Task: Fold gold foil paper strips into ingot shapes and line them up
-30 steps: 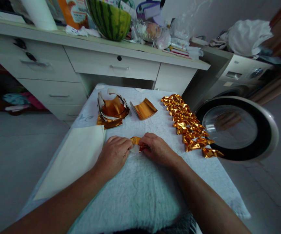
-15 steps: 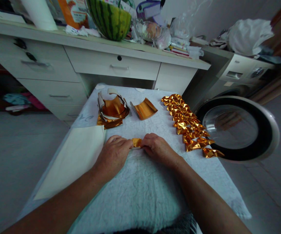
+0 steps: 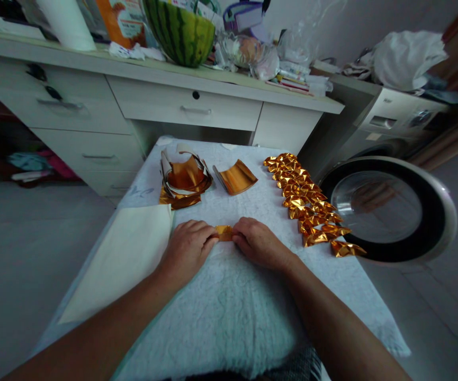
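Between my two hands is a small piece of gold foil paper (image 3: 224, 233), pinched at both ends. My left hand (image 3: 189, 244) grips its left end, and my right hand (image 3: 257, 239) has the right end; both sets of fingers are closed. Beyond them lies a curled sheet of gold foil paper (image 3: 237, 177). A bundle of gold foil sheets (image 3: 185, 174) in a pale band stands to its left. Along the right edge run rows of folded gold foil ingots (image 3: 304, 197), with a single folded piece (image 3: 347, 248) nearest me.
A cloth-covered table (image 3: 232, 317) carries all this, with a cream sheet of paper (image 3: 113, 264) at its left. An open washing machine door (image 3: 375, 206) stands close to the right edge. Behind is a white drawer cabinet (image 3: 181, 103) with a cut watermelon (image 3: 179, 34) on top.
The foil between my hands shows a flatter gold face, and the pale edge along its bottom is gone. My left fingers have shifted slightly on it. Everything else stays in place.
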`<move>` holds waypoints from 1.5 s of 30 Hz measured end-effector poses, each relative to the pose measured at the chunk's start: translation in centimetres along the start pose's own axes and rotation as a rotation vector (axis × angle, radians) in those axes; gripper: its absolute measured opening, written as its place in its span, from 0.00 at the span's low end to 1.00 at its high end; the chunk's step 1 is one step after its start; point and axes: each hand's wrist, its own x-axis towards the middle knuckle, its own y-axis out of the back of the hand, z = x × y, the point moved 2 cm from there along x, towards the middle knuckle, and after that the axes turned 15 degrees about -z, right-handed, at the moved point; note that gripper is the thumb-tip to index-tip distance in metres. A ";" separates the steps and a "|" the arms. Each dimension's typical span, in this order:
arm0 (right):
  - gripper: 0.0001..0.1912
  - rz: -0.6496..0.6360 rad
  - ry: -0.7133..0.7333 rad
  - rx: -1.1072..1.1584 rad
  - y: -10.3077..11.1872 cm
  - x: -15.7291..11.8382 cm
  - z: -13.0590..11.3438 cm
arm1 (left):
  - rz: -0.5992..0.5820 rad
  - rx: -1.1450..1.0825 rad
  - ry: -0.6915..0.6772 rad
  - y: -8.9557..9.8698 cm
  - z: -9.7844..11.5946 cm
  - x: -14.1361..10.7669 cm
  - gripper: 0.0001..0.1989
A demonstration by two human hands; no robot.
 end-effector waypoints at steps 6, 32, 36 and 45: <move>0.07 0.002 -0.091 -0.055 -0.2 0.3 0.0 | 0.012 0.123 0.115 -0.1 0.0 0.1 0.09; 0.06 0.034 -0.304 -0.034 -0.2 0.4 -0.2 | -0.020 0.104 0.315 -0.4 0.3 0.0 0.05; 0.07 0.059 -0.279 -0.032 -0.3 0.4 0.0 | -0.010 0.039 0.295 -0.3 0.3 0.1 0.03; 0.02 0.078 -0.191 0.024 -0.1 0.3 0.3 | 0.060 -0.209 0.136 0.1 0.5 0.1 0.04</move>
